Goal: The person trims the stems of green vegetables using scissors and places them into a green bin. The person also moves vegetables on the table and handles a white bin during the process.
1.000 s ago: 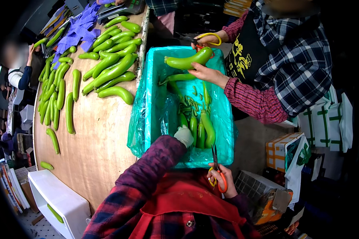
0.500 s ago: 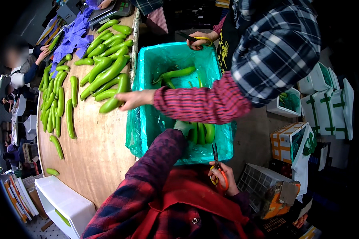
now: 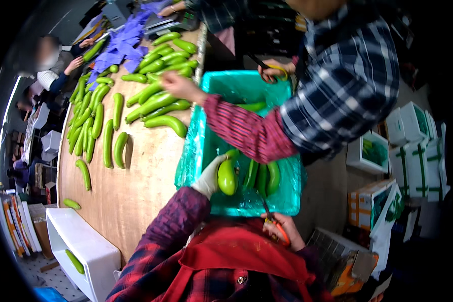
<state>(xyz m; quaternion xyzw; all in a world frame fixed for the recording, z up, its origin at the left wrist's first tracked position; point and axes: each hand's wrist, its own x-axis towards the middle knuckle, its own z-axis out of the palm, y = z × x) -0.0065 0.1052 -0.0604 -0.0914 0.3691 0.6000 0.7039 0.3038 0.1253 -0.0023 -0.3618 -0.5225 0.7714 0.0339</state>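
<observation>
My left hand [image 3: 210,173], in a pale glove, grips a green eggplant [image 3: 228,179] at the left inside of a teal plastic-lined tub [image 3: 294,194]; several more eggplants [image 3: 261,178] lie beside it. My right hand [image 3: 279,228] holds orange-and-yellow-handled scissors [image 3: 269,218] at the tub's near rim, blades pointing into it. A co-worker's left arm [image 3: 246,126] reaches across the tub, that hand [image 3: 177,84] over a pile of eggplants [image 3: 153,105] on the wooden table; whether it holds anything is unclear. The co-worker's right hand [image 3: 269,75] holds yellow-handled scissors at the far rim.
Purple cloths [image 3: 113,55] and more eggplants cover the back of the table [image 3: 138,204]. A white foam box [image 3: 60,224] stands at its near-left end. Foam boxes [image 3: 365,151] are stacked at the right. Another person [image 3: 53,65] works at the far left.
My left hand has come up leftward with an eggplant from the tub's bottom. The co-worker's left hand moved from over the tub, carrying an eggplant, to the table's pile. My right hand stays with the scissors.
</observation>
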